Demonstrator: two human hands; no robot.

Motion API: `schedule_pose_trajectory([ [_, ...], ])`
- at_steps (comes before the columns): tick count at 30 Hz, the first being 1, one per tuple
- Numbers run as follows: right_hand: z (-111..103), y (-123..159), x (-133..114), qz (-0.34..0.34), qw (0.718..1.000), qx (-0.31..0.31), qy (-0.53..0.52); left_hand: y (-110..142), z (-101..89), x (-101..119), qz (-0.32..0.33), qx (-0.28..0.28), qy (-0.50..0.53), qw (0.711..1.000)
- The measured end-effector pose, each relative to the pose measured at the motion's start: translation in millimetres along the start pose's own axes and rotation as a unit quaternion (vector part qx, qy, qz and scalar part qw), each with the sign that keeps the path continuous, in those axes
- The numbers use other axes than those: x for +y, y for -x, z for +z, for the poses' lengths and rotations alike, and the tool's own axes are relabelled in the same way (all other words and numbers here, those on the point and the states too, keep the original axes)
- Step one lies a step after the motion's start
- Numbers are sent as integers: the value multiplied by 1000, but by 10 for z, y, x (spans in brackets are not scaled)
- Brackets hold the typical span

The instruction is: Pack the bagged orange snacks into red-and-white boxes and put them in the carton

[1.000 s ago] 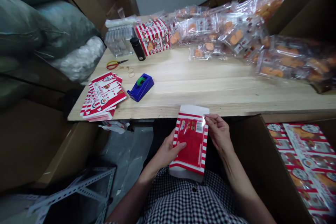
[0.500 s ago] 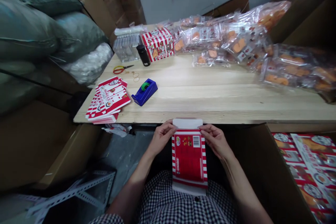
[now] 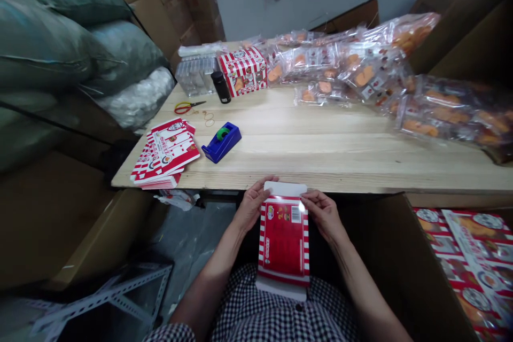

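Observation:
A red-and-white striped cardboard box [image 3: 283, 240], with white flaps at its top and bottom ends, is held over my lap in front of the table edge. A printed panel with a barcode faces up. My left hand [image 3: 253, 204] grips its upper left corner, thumb on the front and fingers behind. At the upper right corner, my right hand [image 3: 321, 211] pinches the box near the top flap. Nearest on the table are a blue tape dispenser [image 3: 223, 142] with green tape and a stack of flat printed cartons [image 3: 166, 152].
Scissors [image 3: 189, 107], a black bottle [image 3: 220, 87], a made-up striped box [image 3: 243, 71] and clear plastic cases [image 3: 195, 75] stand at the back left. Bagged orange pieces [image 3: 363, 75] cover the back right. An open carton [image 3: 385, 256] with printed packs [image 3: 476, 262] is at my right.
The box has shifted slightly left and tilted, its lower end swinging left. My left fingers have spread further behind its top corner. My right hand has moved a little left with it.

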State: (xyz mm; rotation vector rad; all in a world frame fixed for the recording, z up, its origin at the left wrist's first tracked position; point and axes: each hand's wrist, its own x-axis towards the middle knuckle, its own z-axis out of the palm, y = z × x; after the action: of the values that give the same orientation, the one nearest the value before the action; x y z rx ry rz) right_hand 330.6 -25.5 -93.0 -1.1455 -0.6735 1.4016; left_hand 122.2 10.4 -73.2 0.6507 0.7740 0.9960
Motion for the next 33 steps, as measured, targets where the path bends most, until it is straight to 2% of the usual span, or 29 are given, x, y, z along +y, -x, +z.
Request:
schedule_pose_trajectory([
  [3, -24, 38, 1, 15, 1000, 3, -5, 44, 14, 7, -9, 19, 19, 1000],
  [5, -36, 60, -1, 20, 1000, 5, -7, 95, 29, 4, 50, 65, -18, 996],
  [8, -36, 69, -11, 22, 1000, 5, -10, 165, 22, 9, 141, 115, -134, 974],
  [12, -9, 79, -37, 23, 1000, -12, -4, 226, -55, -13, 112, 86, -242, 960],
  [14, 10, 90, -50, 27, 999, -24, -2, 234, -80, -58, 89, 81, -225, 967],
  [17, 53, 95, -49, 35, 999, -23, -18, 215, -51, -132, 93, 128, -158, 975],
  [19, 91, 84, -35, 39, 999, -11, -37, 186, 8, -146, 93, 139, -104, 980],
  [25, 174, 54, -15, 51, 995, 11, -89, 146, 173, -18, 58, 80, 25, 995],
  [28, 166, 63, -15, 54, 994, 16, -97, 194, 134, -4, 109, 111, 5, 988],
  [30, 149, 74, -8, 56, 993, 19, -98, 233, 64, -22, 142, 134, -57, 979],
  [33, 125, 96, 9, 59, 994, 20, -94, 267, -46, -46, 149, 141, -154, 966],
])
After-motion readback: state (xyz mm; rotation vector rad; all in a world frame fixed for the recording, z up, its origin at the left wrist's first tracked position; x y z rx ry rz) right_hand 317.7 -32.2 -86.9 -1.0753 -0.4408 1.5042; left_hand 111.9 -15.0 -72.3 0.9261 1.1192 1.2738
